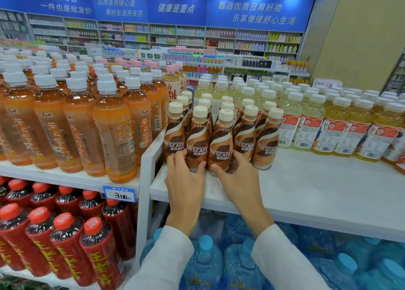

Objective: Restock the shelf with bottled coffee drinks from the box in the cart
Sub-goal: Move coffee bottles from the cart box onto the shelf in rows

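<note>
head view. the coffee bottles (241, 136) stand upright in a tight block at the left end of the white shelf (306, 180), centre of frame, five across the front row and more rows behind. brown swirl labels read "nescafe" with chinese text below; the caps are cream.

the left hand (185, 178) grips the second front bottle (197, 143) at its base: the fingers (176, 157) curl in at its left side against the leftmost bottle, and the thumb presses its right side. the right hand (235, 178) grips the third front bottle (220, 149) low down, thumb on the front, fingers curled around its right side. both bottles rest on the shelf.

edges and room: the block sits just beside the shelf's left upright, set back from the front lip. a wide bare strip of shelf runs to the right in front of the pale yellow drink bottles (291, 123), which touch the block's right side.

left of frame, orange tea bottles (114, 132) reach their shelf's front edge. a price tag (119, 194) reads "3.00". below it are red bottles (65, 241) with yellow chinese characters. blue-capped water jugs (203, 263) fill the lower centre. blue banners (252, 9) with white chinese writing span the top.
</note>
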The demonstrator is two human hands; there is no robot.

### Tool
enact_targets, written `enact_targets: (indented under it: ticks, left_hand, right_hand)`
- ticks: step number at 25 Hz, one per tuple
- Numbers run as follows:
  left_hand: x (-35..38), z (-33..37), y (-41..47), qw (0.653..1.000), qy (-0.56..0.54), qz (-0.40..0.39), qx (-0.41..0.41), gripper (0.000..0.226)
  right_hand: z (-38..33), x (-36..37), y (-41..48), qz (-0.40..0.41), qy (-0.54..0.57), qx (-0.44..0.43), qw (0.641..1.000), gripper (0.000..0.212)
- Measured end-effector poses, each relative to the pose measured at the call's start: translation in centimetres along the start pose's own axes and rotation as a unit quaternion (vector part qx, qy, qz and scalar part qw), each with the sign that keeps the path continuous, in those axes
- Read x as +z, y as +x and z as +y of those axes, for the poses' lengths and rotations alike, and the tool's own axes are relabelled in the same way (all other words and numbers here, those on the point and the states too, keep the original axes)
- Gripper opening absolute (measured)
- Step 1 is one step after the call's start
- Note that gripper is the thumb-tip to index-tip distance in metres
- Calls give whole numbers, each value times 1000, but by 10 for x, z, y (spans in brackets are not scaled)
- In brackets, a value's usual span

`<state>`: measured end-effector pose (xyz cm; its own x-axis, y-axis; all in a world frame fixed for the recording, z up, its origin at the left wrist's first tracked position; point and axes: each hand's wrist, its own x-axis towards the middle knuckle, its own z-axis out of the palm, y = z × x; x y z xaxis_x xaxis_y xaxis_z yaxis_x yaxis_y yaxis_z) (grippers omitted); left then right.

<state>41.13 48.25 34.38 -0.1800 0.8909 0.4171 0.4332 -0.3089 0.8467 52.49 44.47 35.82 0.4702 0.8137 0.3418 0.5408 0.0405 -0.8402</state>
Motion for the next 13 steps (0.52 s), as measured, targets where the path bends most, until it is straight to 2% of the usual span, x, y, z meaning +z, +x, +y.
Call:
enact_targets:
  ticks: [8, 13]
  left_hand:
    - [0, -1, 0, 1000, 18, -1, 9, 51]
    - [-6, 2, -9, 999, 24, -29, 23, 51]
  right_hand:
    - [2, 2, 1, -7, -6, -8, 1000, 56]
    - [4, -7, -10, -24, -16, -23, 999, 40]
